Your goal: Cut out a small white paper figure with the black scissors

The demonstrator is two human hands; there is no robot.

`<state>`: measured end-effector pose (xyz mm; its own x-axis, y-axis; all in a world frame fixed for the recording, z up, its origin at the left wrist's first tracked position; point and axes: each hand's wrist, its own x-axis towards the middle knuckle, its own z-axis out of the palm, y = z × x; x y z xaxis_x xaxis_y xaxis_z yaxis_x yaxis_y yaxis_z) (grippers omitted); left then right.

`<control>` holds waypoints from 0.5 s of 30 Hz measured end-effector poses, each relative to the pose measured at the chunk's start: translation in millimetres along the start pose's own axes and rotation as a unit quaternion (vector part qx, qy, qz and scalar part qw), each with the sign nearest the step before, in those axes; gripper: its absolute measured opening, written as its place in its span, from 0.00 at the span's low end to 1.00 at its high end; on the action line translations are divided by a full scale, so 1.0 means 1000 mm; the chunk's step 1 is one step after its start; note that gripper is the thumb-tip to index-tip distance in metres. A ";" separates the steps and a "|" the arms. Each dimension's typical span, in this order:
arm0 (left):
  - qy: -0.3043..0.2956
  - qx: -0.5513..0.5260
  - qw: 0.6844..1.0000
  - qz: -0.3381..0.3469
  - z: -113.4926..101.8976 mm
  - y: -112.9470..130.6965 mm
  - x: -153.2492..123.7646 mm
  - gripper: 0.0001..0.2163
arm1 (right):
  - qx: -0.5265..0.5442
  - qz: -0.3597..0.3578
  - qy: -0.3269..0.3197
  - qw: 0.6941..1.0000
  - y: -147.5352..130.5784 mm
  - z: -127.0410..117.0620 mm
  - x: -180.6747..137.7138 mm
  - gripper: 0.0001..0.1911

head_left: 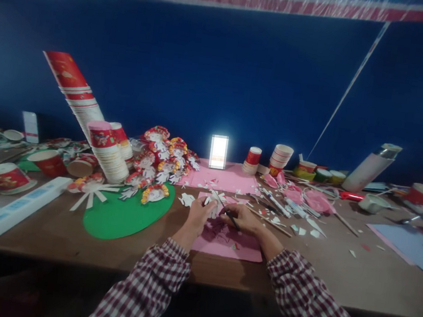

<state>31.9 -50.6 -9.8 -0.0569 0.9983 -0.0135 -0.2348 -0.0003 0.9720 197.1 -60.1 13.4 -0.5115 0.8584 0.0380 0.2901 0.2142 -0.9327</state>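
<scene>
My left hand (197,217) is closed on a small white paper cutout (211,208) with finger-like strips, held above a pink sheet (240,252). From the right, my right hand (244,220) grips a thin, dark pen-like tool (232,219). Its front end points up and left toward the cutout; whether it touches I cannot tell. Dark marks cover part of the pink sheet under my hands. Just left of my left hand lies another white cutout (186,199). Paper scraps and a wooden stick (271,222) lie beside my right hand.
A green oval board (122,219) on the left carries part of a pile of decorated paper figures (156,164). Stacked paper cups (109,161) lean behind it. Pens (277,203), pink crumpled pieces (318,201) and a leaning flask (370,167) are on the right.
</scene>
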 end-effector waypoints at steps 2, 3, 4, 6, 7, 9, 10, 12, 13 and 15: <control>-0.001 0.000 1.000 -0.003 0.000 0.000 0.000 0.11 | 0.008 0.006 -0.003 1.000 -0.002 0.000 0.000 0.23; 0.000 0.000 1.000 -0.005 0.000 0.000 0.000 0.11 | 0.010 0.007 -0.004 1.000 -0.002 0.000 0.000 0.23; 0.002 0.001 1.000 -0.006 0.000 0.000 0.000 0.11 | 0.010 0.006 -0.003 1.000 -0.003 0.000 -0.001 0.23; 0.004 -0.001 1.000 -0.006 0.001 0.000 -0.001 0.11 | 0.008 -0.001 -0.002 1.000 -0.003 0.000 -0.001 0.22; 0.002 -0.005 1.000 -0.009 0.001 0.000 -0.001 0.11 | 0.007 -0.004 -0.001 1.000 -0.003 0.001 -0.001 0.22; -0.002 -0.014 1.000 -0.016 0.001 0.000 -0.001 0.11 | 0.008 -0.007 0.000 1.000 -0.003 0.001 0.000 0.22; -0.003 -0.016 1.000 -0.018 0.000 -0.001 -0.001 0.12 | 0.008 -0.007 0.000 1.000 -0.003 0.001 0.000 0.22; -0.003 -0.016 1.000 -0.018 0.000 -0.002 0.000 0.11 | 0.008 -0.008 0.000 1.000 -0.004 0.001 0.000 0.22; -0.003 -0.013 1.000 -0.014 -0.001 -0.003 0.001 0.11 | 0.009 -0.009 -0.001 1.000 -0.004 0.001 0.000 0.22; -0.002 -0.008 1.000 -0.007 -0.001 -0.006 0.002 0.11 | 0.008 -0.007 -0.002 1.000 -0.005 0.001 0.000 0.22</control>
<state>32.0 -48.3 -15.5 -0.0497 0.9984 -0.0264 -0.2519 0.0131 0.9677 195.0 -61.5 17.7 -0.5196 0.8529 0.0501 0.2697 0.2194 -0.9376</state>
